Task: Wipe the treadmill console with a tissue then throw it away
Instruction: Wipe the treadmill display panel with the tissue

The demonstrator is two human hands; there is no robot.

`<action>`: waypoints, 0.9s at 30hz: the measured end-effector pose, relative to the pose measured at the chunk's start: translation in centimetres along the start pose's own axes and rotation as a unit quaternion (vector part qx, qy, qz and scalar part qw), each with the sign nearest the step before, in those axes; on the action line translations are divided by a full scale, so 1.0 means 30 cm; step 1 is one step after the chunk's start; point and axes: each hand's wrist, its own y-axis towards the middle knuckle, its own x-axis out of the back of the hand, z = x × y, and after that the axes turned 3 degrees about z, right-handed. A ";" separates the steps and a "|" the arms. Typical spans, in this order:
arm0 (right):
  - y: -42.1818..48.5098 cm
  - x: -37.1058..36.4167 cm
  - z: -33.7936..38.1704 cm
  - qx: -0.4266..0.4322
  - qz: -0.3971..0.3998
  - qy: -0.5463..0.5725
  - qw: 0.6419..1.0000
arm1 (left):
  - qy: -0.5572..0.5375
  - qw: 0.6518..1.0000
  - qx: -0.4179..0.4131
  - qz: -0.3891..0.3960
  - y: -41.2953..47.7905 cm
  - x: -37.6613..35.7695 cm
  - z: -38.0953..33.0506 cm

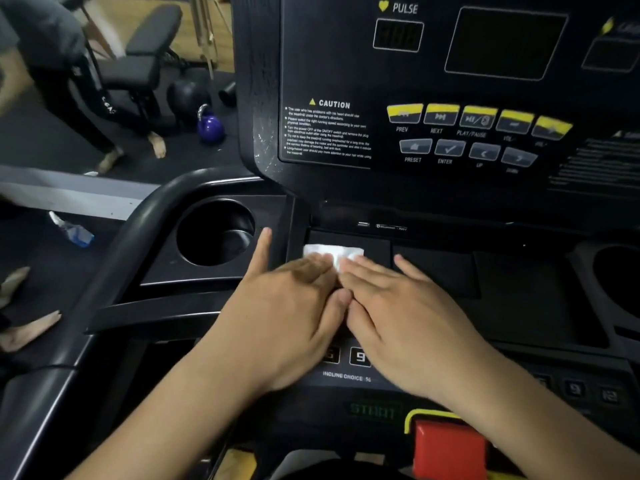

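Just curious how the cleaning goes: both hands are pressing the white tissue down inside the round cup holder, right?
Not quite. The head view shows the left hand and the right hand pressing the white tissue onto the flat tray beside the round cup holder, not inside it. The rest is right: both hands lie flat on the tissue.

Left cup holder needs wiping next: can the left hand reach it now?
Probably yes: the left hand rests flat on the tissue, right beside the left cup holder, nothing between.
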 end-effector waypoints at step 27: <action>-0.120 -0.019 -0.125 -0.009 -0.077 0.043 0.996 | 0.020 0.994 -0.096 -0.040 -0.002 -0.074 -0.118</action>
